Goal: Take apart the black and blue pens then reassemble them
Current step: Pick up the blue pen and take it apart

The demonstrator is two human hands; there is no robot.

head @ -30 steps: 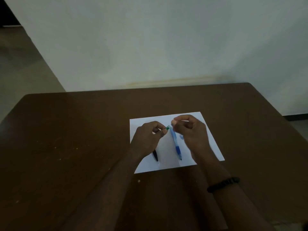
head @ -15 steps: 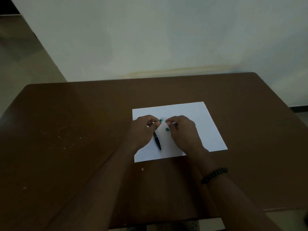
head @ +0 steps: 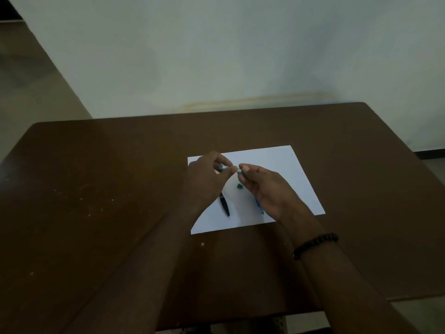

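Note:
Both hands hover over a white sheet of paper on the brown table. My left hand pinches a small teal pen part between thumb and fingers. My right hand pinches another small pale part at its fingertips, close to the left one. A small green piece lies on the paper between the hands. The black pen lies on the paper below my left hand. The blue pen lies mostly hidden under my right hand.
A pale wall rises behind the table's far edge. Floor shows at the left. A black bead bracelet is on my right wrist. Small crumbs dot the tabletop at the left.
The blue pen's end part has come off, and the hands now hold small parts apart from each other. A green piece now lies on the paper. The view shifted.

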